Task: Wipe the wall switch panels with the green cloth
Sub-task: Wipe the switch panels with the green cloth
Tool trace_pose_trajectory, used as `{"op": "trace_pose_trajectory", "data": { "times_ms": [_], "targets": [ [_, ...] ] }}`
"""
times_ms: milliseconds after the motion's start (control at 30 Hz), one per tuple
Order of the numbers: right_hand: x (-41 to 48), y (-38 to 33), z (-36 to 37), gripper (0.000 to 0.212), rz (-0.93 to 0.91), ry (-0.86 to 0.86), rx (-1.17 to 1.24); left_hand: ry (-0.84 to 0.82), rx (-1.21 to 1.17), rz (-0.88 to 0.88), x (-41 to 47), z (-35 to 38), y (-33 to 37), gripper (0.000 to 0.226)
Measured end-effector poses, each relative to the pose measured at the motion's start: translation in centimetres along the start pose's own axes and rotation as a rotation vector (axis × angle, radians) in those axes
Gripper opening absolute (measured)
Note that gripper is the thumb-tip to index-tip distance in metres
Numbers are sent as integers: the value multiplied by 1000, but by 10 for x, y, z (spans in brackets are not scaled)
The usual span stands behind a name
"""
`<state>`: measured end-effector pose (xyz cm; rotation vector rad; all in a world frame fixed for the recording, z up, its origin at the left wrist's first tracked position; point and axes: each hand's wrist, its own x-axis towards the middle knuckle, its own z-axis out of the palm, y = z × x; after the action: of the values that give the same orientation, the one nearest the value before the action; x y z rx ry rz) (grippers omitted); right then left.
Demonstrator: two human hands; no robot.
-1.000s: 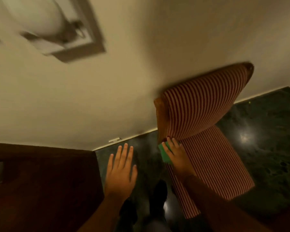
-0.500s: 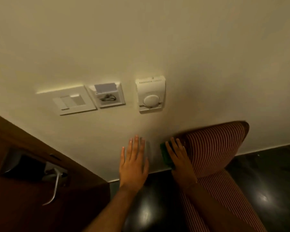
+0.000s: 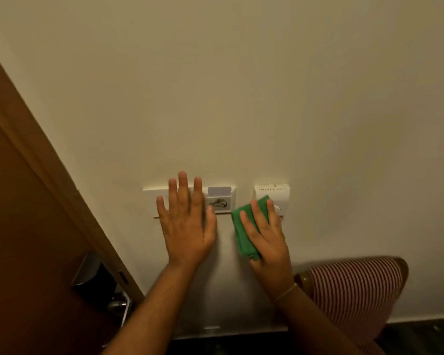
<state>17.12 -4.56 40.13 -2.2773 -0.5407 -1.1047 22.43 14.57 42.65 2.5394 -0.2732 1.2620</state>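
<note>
Brown wood door (image 3: 23, 226) fills the far left, w/ a metal lock plate and lever handle (image 3: 118, 306) low on its edge. Next over, on the cream wall (image 3: 241, 85), we see our left hand (image 3: 186, 226) spread flat, grip released, fingers apart, covering most of the white switch panel (image 3: 151, 198); nothing held in it. Just right of that hand sits a key-card holder (image 3: 221, 199) w/ a card in its slot. Further right, our right hand (image 3: 267, 239) presses the green cloth (image 3: 241, 226) flat vs. the wall, fingers laid over it, not clenched; cloth's top corner overlaps the lower left of the white thermostat (image 3: 276, 192). Far right, low down, a red-striped chair back (image 3: 354, 285) stands near the wall.
</note>
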Motion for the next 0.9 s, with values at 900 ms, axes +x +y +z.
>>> {"op": "trace_pose_trajectory", "data": {
  "times_ms": [900],
  "targets": [
    [4, 11, 123, 75, 141, 162, -150, 357, -22, 251, 132, 28, -77, 67]
  ]
}}
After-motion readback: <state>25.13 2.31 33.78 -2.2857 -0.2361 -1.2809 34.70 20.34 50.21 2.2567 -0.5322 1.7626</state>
